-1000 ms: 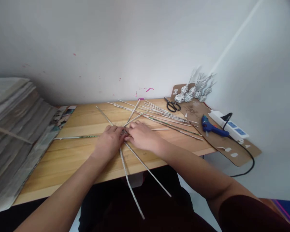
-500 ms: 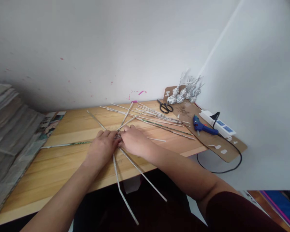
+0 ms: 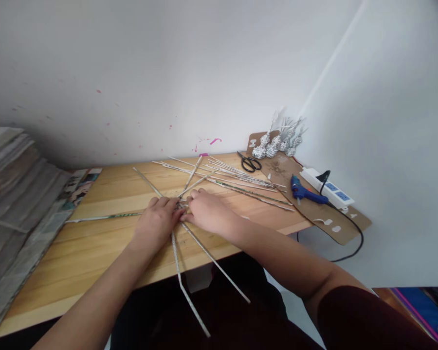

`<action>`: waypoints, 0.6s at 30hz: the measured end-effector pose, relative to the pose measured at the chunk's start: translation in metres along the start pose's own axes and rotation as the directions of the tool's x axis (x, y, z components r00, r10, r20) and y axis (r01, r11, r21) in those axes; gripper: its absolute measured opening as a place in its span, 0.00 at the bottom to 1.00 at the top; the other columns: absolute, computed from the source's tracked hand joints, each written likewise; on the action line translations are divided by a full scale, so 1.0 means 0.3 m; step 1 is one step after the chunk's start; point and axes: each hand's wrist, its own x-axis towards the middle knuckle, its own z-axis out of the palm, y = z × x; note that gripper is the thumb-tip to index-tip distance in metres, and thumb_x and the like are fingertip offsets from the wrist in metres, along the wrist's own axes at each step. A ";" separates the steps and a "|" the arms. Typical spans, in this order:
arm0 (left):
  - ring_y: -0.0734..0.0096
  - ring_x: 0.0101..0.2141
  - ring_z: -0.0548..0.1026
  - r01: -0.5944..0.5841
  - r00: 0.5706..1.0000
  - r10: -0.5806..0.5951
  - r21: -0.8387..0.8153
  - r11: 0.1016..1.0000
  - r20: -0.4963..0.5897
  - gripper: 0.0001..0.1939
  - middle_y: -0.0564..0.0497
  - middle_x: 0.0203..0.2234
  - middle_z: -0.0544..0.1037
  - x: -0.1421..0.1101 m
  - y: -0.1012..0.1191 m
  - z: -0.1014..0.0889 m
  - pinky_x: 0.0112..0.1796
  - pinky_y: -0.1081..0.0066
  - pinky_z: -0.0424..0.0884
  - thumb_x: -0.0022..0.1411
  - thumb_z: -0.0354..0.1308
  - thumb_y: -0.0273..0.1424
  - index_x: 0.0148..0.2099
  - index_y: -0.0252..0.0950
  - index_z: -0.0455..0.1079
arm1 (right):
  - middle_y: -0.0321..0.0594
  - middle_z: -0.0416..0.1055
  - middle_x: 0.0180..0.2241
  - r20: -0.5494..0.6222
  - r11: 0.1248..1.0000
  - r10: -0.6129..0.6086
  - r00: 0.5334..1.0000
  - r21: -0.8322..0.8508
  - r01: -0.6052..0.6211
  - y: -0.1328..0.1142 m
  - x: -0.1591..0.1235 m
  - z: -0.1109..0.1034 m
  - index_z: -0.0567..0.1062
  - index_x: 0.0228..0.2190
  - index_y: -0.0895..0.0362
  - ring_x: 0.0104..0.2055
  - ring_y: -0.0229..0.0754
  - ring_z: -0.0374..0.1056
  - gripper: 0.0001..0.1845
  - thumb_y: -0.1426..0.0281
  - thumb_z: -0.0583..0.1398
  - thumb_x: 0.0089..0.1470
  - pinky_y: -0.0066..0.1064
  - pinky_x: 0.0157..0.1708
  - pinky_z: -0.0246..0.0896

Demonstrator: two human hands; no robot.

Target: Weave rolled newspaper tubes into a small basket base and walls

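The crossed paper sticks (image 3: 181,205) meet between the left grip (image 3: 156,216) and the right grip (image 3: 206,211), both pinching that crossing at their fingertips. Stick ends fan over the worktop (image 3: 105,248) and past its near edge; loose rods (image 3: 243,188) lie beyond.

Left hand (image 3: 154,219), right hand (image 3: 209,210) close together, fingers (image 3: 162,201) curled, forearms (image 3: 107,284) converging.

Pale paper sticks (image 3: 124,215), splayed starlike, two overhanging the table edge (image 3: 296,227)
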 end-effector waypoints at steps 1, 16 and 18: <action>0.55 0.40 0.71 0.004 1.000 -0.004 -0.001 1.000 0.005 0.15 0.42 0.42 0.78 0.000 0.002 -0.002 0.47 0.61 0.66 0.70 0.50 0.36 0.51 0.34 0.72 | 0.51 0.75 0.39 0.024 1.000 0.003 1.000 0.023 -0.003 0.014 0.007 -0.011 0.79 0.34 0.61 0.42 0.49 0.70 0.26 0.50 0.56 0.62 0.36 0.40 0.64; 0.56 0.43 0.71 0.093 0.995 -0.091 -0.036 0.995 0.042 0.15 0.44 0.40 0.78 0.008 0.027 -0.029 0.47 0.62 0.67 0.69 0.54 0.38 0.49 0.34 0.73 | 0.52 0.68 0.59 0.023 0.585 0.673 0.739 0.594 -0.552 0.365 0.081 -0.054 0.65 0.61 0.58 0.40 0.48 0.76 0.38 0.53 0.62 0.55 0.35 0.36 0.73; 0.56 0.44 0.71 0.101 0.993 -0.098 -0.038 0.994 0.071 0.15 0.43 0.41 0.78 0.010 0.033 -0.040 0.48 0.62 0.67 0.69 0.53 0.38 0.49 0.34 0.73 | 0.55 0.68 0.59 -0.135 0.731 0.632 0.763 0.431 -0.529 0.368 0.070 -0.080 0.65 0.61 0.62 0.54 0.57 0.71 0.39 0.55 0.62 0.54 0.42 0.51 0.68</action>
